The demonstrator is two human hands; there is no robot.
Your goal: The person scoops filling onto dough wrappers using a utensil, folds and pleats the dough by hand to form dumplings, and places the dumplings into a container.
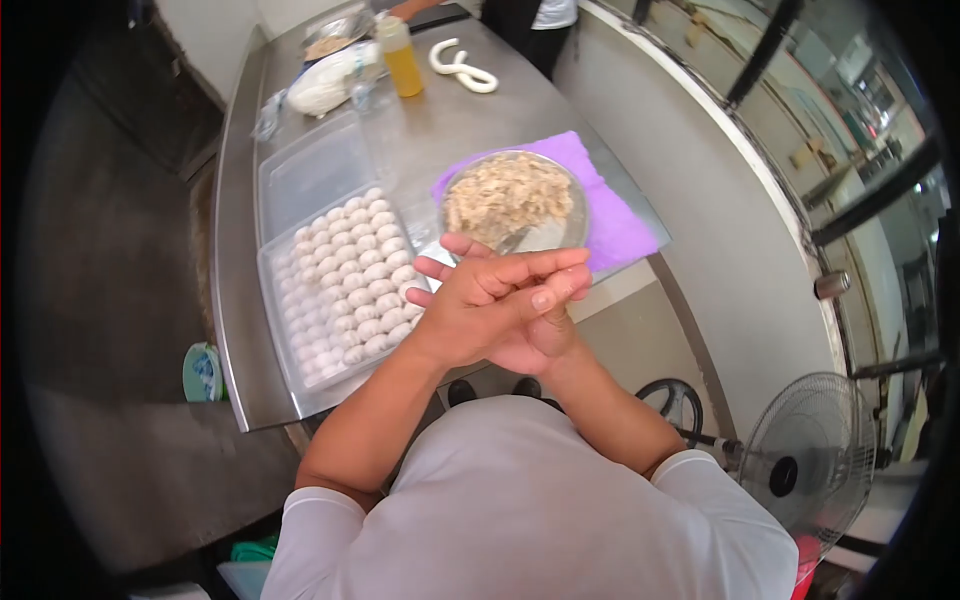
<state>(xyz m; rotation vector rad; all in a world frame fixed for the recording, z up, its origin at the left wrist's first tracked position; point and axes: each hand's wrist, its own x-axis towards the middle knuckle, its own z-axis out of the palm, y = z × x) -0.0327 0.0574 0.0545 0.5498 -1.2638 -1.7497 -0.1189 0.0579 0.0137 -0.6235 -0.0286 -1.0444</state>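
My left hand [480,305] lies across my right hand [540,345], palm towards palm, in front of my chest. The left fingers stretch to the right, with the thumb laid over them. Fingertips of my right hand poke out on the left side. Whatever may be between the palms is hidden. Just beyond the hands is a round metal bowl [575,225] of pale, crumbly filling [505,190] with a metal utensil partly visible in it. To the left, rows of whitish dough balls [350,270] fill a clear plastic box [300,375].
The bowl stands on a purple cloth [615,215] at the right of the metal table [250,330]. Farther back are a curled dough rope [465,70], an oil bottle [400,60] and a plastic-wrapped dough mass [335,80]. A standing fan [810,465] is at right; another person [520,30] stands behind.
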